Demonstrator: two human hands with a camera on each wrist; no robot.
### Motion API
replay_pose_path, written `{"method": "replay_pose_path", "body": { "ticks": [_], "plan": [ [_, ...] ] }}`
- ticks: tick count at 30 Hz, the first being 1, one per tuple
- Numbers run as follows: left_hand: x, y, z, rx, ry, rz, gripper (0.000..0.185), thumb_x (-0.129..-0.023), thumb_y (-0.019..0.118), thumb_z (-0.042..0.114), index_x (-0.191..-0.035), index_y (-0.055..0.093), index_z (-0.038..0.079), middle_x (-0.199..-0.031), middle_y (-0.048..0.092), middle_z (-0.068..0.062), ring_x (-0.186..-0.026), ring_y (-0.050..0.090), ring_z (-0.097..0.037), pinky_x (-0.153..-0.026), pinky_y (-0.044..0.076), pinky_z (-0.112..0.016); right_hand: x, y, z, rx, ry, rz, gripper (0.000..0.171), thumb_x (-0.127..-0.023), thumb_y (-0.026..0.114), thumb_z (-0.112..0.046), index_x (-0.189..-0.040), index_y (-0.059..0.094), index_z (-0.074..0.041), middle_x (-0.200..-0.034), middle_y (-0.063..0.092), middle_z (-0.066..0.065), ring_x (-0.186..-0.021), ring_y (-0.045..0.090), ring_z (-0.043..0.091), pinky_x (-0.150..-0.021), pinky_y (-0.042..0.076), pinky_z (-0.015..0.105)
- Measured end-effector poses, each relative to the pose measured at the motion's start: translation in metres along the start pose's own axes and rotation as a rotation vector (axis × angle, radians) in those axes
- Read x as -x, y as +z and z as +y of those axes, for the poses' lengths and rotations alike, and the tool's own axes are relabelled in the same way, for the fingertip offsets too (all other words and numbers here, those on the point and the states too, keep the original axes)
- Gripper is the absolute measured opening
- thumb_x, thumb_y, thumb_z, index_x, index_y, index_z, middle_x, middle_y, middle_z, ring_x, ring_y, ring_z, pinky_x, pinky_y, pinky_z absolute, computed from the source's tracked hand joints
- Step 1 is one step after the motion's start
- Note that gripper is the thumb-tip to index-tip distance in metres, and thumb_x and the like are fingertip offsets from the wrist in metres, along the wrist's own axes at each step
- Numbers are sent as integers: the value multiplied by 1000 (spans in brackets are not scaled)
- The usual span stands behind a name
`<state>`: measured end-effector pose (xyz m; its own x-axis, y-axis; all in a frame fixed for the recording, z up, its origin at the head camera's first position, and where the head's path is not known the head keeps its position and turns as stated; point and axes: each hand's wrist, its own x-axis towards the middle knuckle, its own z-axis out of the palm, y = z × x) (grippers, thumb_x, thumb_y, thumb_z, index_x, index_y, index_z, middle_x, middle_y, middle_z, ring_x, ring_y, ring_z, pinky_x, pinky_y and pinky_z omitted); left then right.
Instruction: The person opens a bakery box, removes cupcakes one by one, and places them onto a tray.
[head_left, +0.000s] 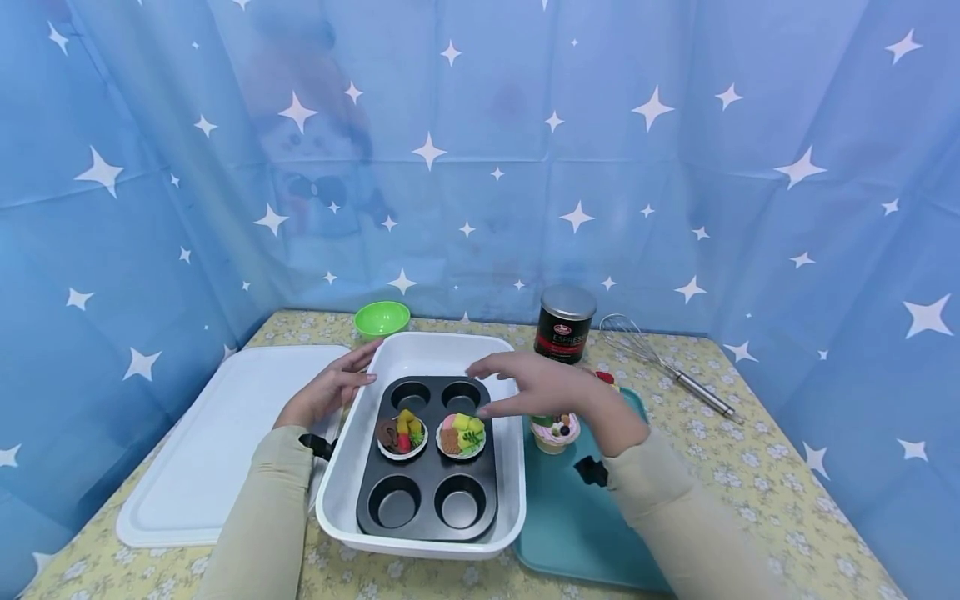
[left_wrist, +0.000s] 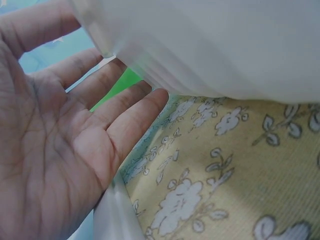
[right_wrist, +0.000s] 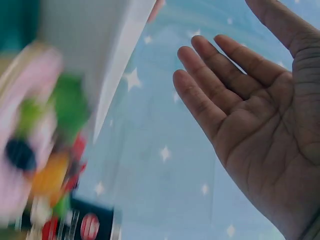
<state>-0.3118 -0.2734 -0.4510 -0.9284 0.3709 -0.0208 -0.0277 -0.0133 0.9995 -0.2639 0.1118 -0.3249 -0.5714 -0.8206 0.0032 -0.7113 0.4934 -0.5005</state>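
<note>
A black muffin tin [head_left: 427, 492] lies inside a white baking dish [head_left: 512, 467]. Its middle row holds two decorated toy cupcakes, one brown-topped [head_left: 402, 435] and one with green and yellow pieces [head_left: 461, 434]. My left hand [head_left: 337, 383] rests with straight fingers against the dish's left rim; in the left wrist view the open palm [left_wrist: 75, 130] lies along the dish wall [left_wrist: 210, 45]. My right hand [head_left: 525, 385] hovers open above the tin's far right cups and holds nothing, its palm [right_wrist: 250, 100] spread. A pink toy cupcake [head_left: 555, 431] stands on the teal tray [head_left: 570, 533], just under my right wrist.
A white lid [head_left: 217, 450] lies to the left of the dish. At the back stand a green bowl [head_left: 382, 318], a dark espresso can [head_left: 566, 325] and a metal whisk [head_left: 663, 362]. Blue starred curtains enclose the floral-clothed table [head_left: 757, 492].
</note>
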Motion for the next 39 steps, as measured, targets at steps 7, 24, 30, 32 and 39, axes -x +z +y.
{"method": "replay_pose_path", "body": {
  "ticks": [7,24,30,32,39],
  "plan": [
    [-1,-1,0,0,7,-24,77,-97,62,12,-162,22,22,-167,19,-8,-147,32,-34,-103,48,-28,-57,24,-25,75,-34,-149,71,-93,71,-47,-152,45,-16,-151,48,1,-138,46,16,-111,42,35],
    [0,-1,2,-24,17,-50,76,-98,60,12,-162,21,24,-167,19,-6,-148,29,-33,-101,47,-26,-92,78,-30,272,17,-257,85,-91,67,-57,-157,34,-15,-157,40,3,-138,44,15,-111,41,35],
    [0,-1,2,-34,12,-29,75,-97,61,13,-162,24,26,-166,23,-4,-147,31,-31,-100,47,-24,-93,83,-29,307,-8,-209,78,-91,68,-57,-153,42,-17,-151,47,0,-130,49,12,-108,44,31],
    [0,-1,2,-43,19,-33,75,-98,61,14,-162,23,25,-166,22,-5,-148,30,-32,-101,47,-24,-92,83,-28,302,-15,-199,76,-90,68,-57,-151,45,-18,-148,49,-1,-128,50,11,-106,45,31],
    [-1,-2,1,-36,19,-46,77,-97,61,14,-163,21,23,-167,18,-7,-149,26,-33,-105,44,-27,-91,85,-28,287,-15,-179,73,-89,69,-58,-148,49,-20,-146,52,-3,-125,51,11,-105,46,31]
  ]
}}
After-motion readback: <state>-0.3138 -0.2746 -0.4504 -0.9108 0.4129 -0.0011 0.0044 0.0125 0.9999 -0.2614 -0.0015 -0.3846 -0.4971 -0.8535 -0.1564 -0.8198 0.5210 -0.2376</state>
